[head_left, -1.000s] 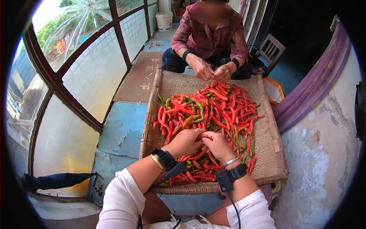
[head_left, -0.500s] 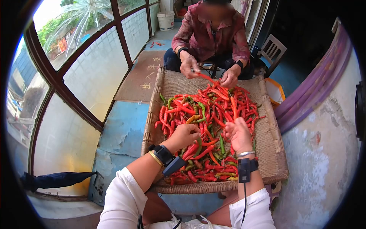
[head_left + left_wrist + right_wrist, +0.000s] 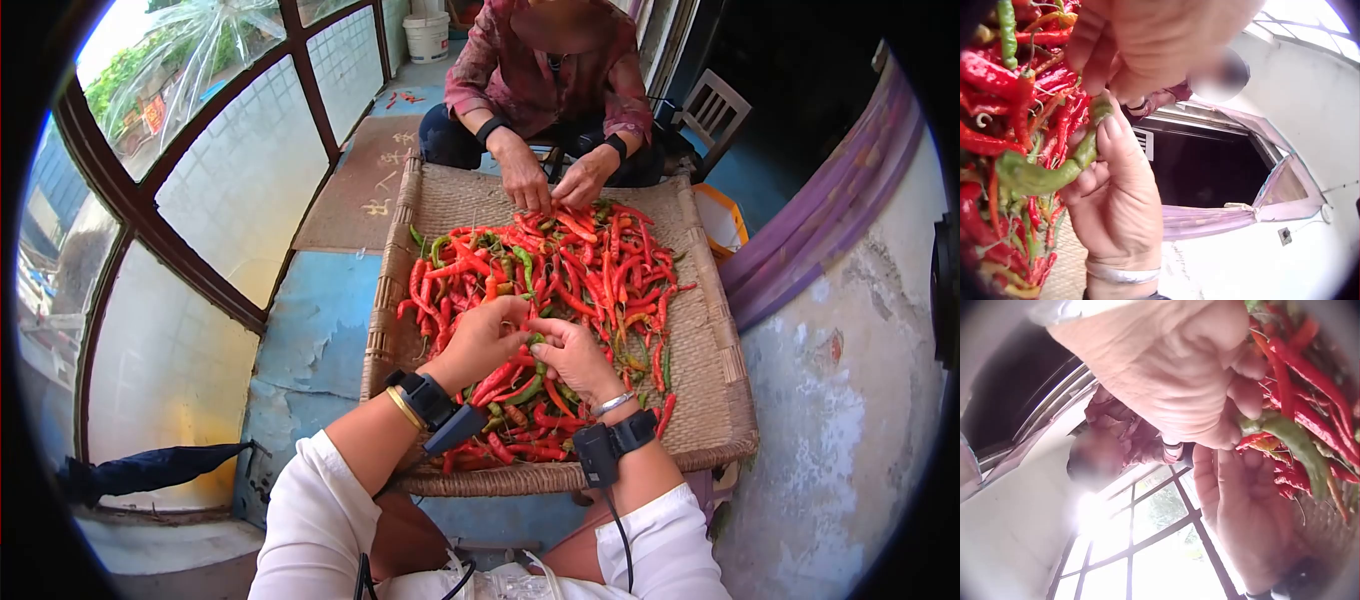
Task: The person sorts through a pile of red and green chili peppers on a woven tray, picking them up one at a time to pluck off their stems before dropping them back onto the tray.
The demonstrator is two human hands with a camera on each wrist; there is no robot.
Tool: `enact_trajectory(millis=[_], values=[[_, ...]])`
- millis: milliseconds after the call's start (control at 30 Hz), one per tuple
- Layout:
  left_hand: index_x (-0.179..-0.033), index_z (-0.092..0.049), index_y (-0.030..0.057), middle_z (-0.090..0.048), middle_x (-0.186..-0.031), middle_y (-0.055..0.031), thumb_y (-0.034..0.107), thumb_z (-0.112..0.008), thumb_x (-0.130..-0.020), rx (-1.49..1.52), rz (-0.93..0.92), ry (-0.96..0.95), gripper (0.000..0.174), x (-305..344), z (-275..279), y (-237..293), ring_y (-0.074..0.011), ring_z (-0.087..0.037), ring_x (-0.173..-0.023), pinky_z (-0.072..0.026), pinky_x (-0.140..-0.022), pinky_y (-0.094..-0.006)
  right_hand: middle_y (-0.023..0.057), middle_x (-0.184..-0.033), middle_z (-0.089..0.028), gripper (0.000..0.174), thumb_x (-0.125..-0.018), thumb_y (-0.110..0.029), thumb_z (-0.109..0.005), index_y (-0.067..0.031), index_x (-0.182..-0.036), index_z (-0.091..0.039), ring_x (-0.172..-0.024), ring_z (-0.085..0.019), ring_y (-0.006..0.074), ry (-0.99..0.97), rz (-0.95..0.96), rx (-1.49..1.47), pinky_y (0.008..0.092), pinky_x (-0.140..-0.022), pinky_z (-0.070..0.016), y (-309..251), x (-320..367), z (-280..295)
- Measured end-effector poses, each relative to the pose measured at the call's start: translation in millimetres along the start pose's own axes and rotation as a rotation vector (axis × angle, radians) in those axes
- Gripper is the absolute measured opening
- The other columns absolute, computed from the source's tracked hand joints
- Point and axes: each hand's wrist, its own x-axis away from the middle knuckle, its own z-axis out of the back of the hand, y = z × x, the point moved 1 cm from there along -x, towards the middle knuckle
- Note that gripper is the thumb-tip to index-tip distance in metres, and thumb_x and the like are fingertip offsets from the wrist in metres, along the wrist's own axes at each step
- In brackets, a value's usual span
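A curved green chili pepper [image 3: 1041,175] lies between my two hands, above a heap of mostly red chili peppers [image 3: 520,440]. My right hand [image 3: 575,360], with a silver bracelet, pinches it between thumb and fingers. At the pepper's upper end, the curled thumb and fingers of my left hand [image 3: 480,345] pinch it close to the right fingertips. The right wrist view has the free end of the green chili pepper [image 3: 1297,447] hanging beside the right hand [image 3: 1172,375]. The left hand's grip is partly hidden behind its own knuckles in the left wrist view.
The heap lies in a shallow woven tray [image 3: 715,400] with a raised rim. Across it sits another person [image 3: 550,90], both hands at the heap's far edge. Framed windows [image 3: 215,185] run along the left; a wall [image 3: 840,440] and purple curtain [image 3: 800,240] flank the right.
My hands came apart, the right moving out over the heap, then met again around the green chili pepper. The other person's hands parted with a red chili pepper and are now together, lower.
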Motion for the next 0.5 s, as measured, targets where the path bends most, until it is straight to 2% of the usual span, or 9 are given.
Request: enact_trajectory(millis=[33,100,133,167,233,333,367,467,500], values=[[-0.103,-0.050,0.0021,-0.055,-0.084,-0.0006,0.003,-0.056,-0.081,-0.341,-0.157,0.142,0.023,0,3,1,-0.0075,-0.054,-0.073,-0.0457,-0.057,-0.0204,-0.0020,-0.071,-0.052,0.039,-0.080,-0.006,-0.056,0.0022,-0.117,-0.046,-0.056,-0.046,0.0043,0.023,-0.034,0.022,0.0192,-0.049,-0.0391,-3,2,0],[-0.100,-0.053,0.0017,-0.055,-0.081,0.0003,0.007,-0.058,-0.081,-0.275,-0.074,0.156,0.020,-2,8,-2,-0.0067,-0.053,-0.070,-0.0449,-0.056,-0.0215,-0.0018,-0.071,-0.053,0.036,-0.080,-0.006,-0.055,0.0014,-0.115,-0.048,-0.055,-0.046,0.0042,0.050,-0.055,0.047,0.0189,-0.048,-0.0391,-7,1,1],[-0.096,-0.056,0.0013,-0.056,-0.078,0.0011,0.010,-0.060,-0.081,-0.203,0.018,0.168,0.018,-2,9,-4,-0.0060,-0.053,-0.068,-0.0442,-0.055,-0.0225,-0.0015,-0.072,-0.054,0.031,-0.080,-0.006,-0.055,0.0005,-0.110,-0.050,-0.054,-0.047,0.0043,0.128,-0.037,-0.057,0.0185,-0.048,-0.0393,-4,0,2],[-0.096,-0.056,0.0013,-0.056,-0.078,0.0011,0.010,-0.060,-0.081,-0.201,0.006,0.171,0.018,-2,11,-3,-0.0060,-0.053,-0.068,-0.0442,-0.055,-0.0225,-0.0011,-0.072,-0.055,0.027,-0.080,-0.005,-0.054,-0.0005,-0.106,-0.051,-0.053,-0.047,0.0044,0.205,-0.017,-0.157,0.0181,-0.047,-0.0394,-3,0,3],[-0.095,-0.058,0.0011,-0.059,-0.077,0.0000,0.017,-0.060,-0.082,-0.240,0.263,-0.109,0.020,-2,8,-5,-0.0060,-0.053,-0.069,-0.0452,-0.059,-0.0235,0.0003,-0.072,-0.055,0.019,-0.080,-0.006,-0.055,-0.0027,-0.098,-0.049,-0.053,-0.051,0.0058,0.227,-0.010,-0.202,0.0180,-0.043,-0.0398,-4,1,3],[-0.094,-0.059,0.0001,-0.061,-0.080,-0.0004,0.023,-0.059,-0.083,-0.056,0.113,-0.257,0.026,2,-6,-13,-0.0066,-0.054,-0.072,-0.0449,-0.067,-0.0227,0.0020,-0.070,-0.054,0.017,-0.080,-0.006,-0.054,-0.0037,-0.095,-0.046,-0.050,-0.051,0.0069,0.179,0.040,-0.308,0.0180,-0.041,-0.0395,-3,2,-3],[-0.094,-0.059,0.0004,-0.062,-0.077,-0.0020,0.024,-0.059,-0.083,-0.128,0.057,-0.260,0.025,2,-9,-18,-0.0067,-0.054,-0.069,-0.0449,-0.063,-0.0238,0.0020,-0.070,-0.054,0.017,-0.080,-0.006,-0.054,-0.0037,-0.095,-0.046,-0.050,-0.051,0.0069,0.177,0.047,-0.305,0.0180,-0.041,-0.0395,-3,2,-3],[-0.093,-0.058,0.0009,-0.061,-0.071,-0.0042,0.022,-0.057,-0.084,-0.237,0.140,-0.327,0.023,5,-5,8,-0.0075,-0.054,-0.066,-0.0452,-0.061,-0.0250,-0.0006,-0.066,-0.053,0.016,-0.081,-0.012,-0.057,-0.0044,-0.092,-0.050,-0.048,-0.049,0.0051,0.153,-0.027,-0.141,0.0172,-0.040,-0.0381,0,1,-1],[-0.092,-0.058,0.0009,-0.060,-0.069,-0.0046,0.020,-0.057,-0.084,-0.300,0.072,-0.340,0.021,5,-5,11,-0.0080,-0.054,-0.064,-0.0449,-0.060,-0.0251,-0.0006,-0.066,-0.053,0.016,-0.081,-0.012,-0.057,-0.0044,-0.092,-0.050,-0.048,-0.049,0.0051,0.151,-0.028,-0.142,0.0172,-0.040,-0.0381,-1,1,0]])
